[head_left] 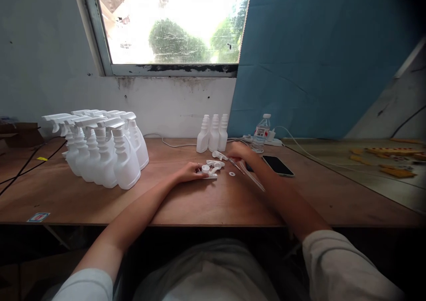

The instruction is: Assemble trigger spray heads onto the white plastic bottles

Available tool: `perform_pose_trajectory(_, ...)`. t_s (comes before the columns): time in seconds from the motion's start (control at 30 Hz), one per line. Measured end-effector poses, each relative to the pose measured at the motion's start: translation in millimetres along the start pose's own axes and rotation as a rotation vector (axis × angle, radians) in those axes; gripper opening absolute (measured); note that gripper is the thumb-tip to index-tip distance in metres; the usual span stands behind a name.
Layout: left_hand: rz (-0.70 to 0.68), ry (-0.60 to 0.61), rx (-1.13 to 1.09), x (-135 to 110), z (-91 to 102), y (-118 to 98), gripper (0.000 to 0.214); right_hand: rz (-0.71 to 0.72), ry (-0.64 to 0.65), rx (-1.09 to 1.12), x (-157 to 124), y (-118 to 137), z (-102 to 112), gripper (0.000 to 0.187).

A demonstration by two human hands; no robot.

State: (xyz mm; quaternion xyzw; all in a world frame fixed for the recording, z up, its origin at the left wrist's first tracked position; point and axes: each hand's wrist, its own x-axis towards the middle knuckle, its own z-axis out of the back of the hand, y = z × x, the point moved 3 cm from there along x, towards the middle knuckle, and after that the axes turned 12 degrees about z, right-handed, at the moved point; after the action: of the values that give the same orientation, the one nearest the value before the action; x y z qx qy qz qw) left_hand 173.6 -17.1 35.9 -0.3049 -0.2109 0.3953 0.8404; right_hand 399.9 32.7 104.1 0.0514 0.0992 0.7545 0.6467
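My left hand (190,172) rests on the table with its fingers closed on a white spray trigger head (205,169), whose round collar faces up. Another white trigger part (216,164) lies just behind it. Farther back, my right hand (238,151) has its fingers bent together, close to a further white trigger piece (219,155). A thin greyish rod (237,166) runs out from under these fingers; whether they grip the rod or the white piece is hidden. A small white washer (232,174) lies flat between the hands. Thin clear tubes (256,182) lie under my right forearm.
A group of white spray bottles (126,163) with trigger heads stands at left. Three white bottles without heads (214,134) stand by the wall. A water bottle (261,133), a phone (278,165) and a white cable (309,156) are at right.
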Motion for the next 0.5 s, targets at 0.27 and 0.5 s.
perform_pose_trajectory(0.27,0.024,-0.002,0.002,1,-1.2,0,0.047,-0.243,0.482,0.027,-44,-50,-13,0.021)
perform_pose_trajectory(0.5,0.025,0.014,0.001,1,-1.1,1,0.047,-0.130,0.377,0.038,-43,-43,-8,0.019)
